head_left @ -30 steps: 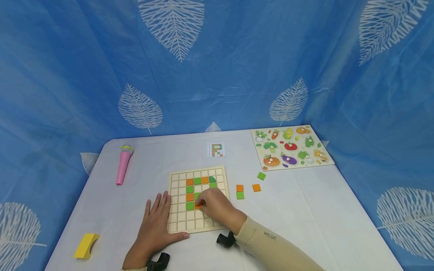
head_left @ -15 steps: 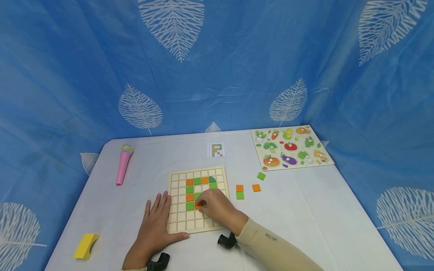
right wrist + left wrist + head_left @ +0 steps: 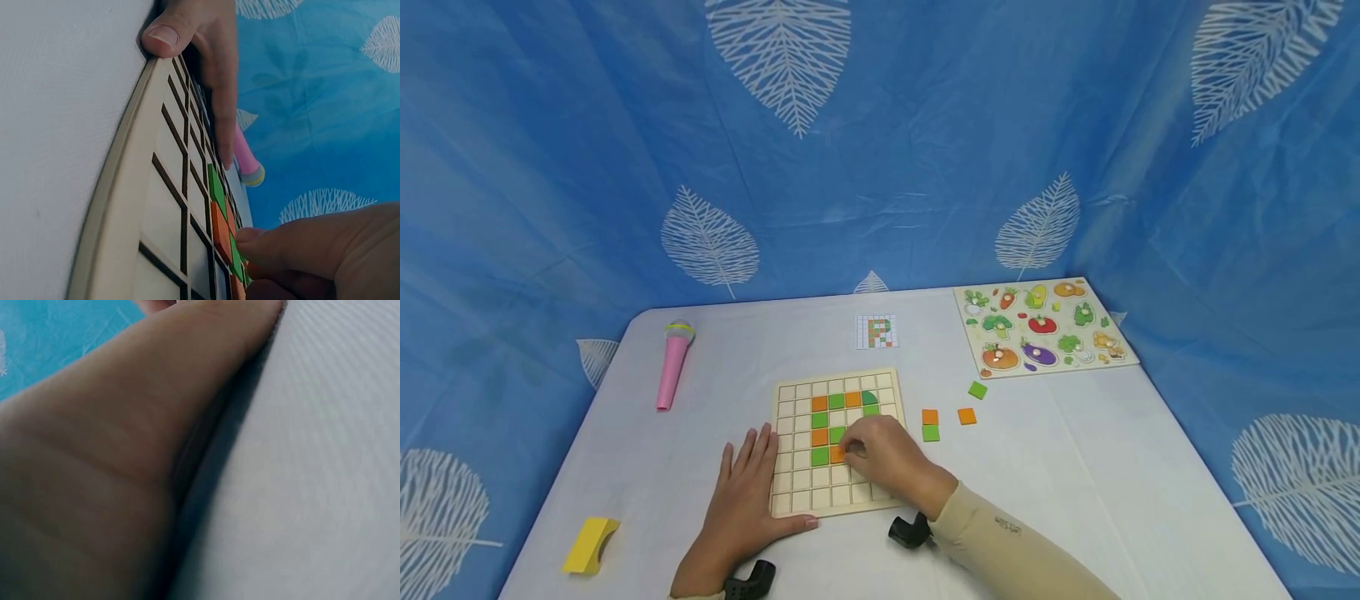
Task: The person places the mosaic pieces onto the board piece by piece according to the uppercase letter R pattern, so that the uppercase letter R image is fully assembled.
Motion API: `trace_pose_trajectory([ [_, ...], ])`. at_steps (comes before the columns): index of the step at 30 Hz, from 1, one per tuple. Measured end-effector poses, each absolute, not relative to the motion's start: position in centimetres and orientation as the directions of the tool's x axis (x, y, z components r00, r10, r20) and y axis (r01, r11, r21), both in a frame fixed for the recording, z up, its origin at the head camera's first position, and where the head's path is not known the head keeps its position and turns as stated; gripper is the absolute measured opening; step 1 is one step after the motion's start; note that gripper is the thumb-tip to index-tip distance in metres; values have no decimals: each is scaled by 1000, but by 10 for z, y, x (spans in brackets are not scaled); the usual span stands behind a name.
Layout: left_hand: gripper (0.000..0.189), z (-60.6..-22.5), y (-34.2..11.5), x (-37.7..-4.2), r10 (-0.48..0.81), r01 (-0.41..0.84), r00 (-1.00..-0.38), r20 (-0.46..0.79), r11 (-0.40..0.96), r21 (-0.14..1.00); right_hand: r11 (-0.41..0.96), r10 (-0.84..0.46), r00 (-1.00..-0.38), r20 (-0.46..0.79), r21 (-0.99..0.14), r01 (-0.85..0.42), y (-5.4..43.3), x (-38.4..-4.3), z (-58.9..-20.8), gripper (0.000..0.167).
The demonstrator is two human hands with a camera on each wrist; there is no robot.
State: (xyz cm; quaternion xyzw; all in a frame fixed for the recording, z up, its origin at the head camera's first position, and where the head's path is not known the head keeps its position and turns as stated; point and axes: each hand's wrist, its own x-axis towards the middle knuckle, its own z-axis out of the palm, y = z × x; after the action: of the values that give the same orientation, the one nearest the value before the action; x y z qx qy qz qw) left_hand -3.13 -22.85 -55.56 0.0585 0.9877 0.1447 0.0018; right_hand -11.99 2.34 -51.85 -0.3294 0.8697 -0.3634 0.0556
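A wooden grid board (image 3: 802,479) lies on the table, with orange and green square tiles and one rounded dark green tile (image 3: 869,397) in its cells. My left hand (image 3: 743,504) is spread along the board's left side, thumb (image 3: 164,37) at the near edge and fingers at the left rim. My right hand (image 3: 886,457) is over the board, fingers curled, fingertips right beside an orange tile (image 3: 837,455) lying in a cell. Seen from the right wrist, that orange tile (image 3: 220,231) sits next to a green tile (image 3: 215,189), with my thumb tip close behind.
Loose orange (image 3: 967,416) and green (image 3: 977,390) tiles lie right of the board. Behind it is a pattern card (image 3: 877,332). A vegetable puzzle board (image 3: 1052,325) is at back right, a pink toy microphone (image 3: 674,367) at left, a yellow arch block (image 3: 591,546) at front left.
My right hand has shifted slightly to the right, its fingertips drawing off the orange tile, which shows more fully in its cell. My left hand has stayed in place.
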Motion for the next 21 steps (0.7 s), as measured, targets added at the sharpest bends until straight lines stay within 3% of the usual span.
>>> trace_pose_trajectory([
  [9,149,-553,-229,-29,125,125,-992,20,951,284,476,-599,-750,280,-628,-615,40,-128,-520,13],
  [21,150,-554,-228,-30,120,119,-993,14,953,279,504,-516,-806,291,-658,-560,71,-144,-521,22],
])
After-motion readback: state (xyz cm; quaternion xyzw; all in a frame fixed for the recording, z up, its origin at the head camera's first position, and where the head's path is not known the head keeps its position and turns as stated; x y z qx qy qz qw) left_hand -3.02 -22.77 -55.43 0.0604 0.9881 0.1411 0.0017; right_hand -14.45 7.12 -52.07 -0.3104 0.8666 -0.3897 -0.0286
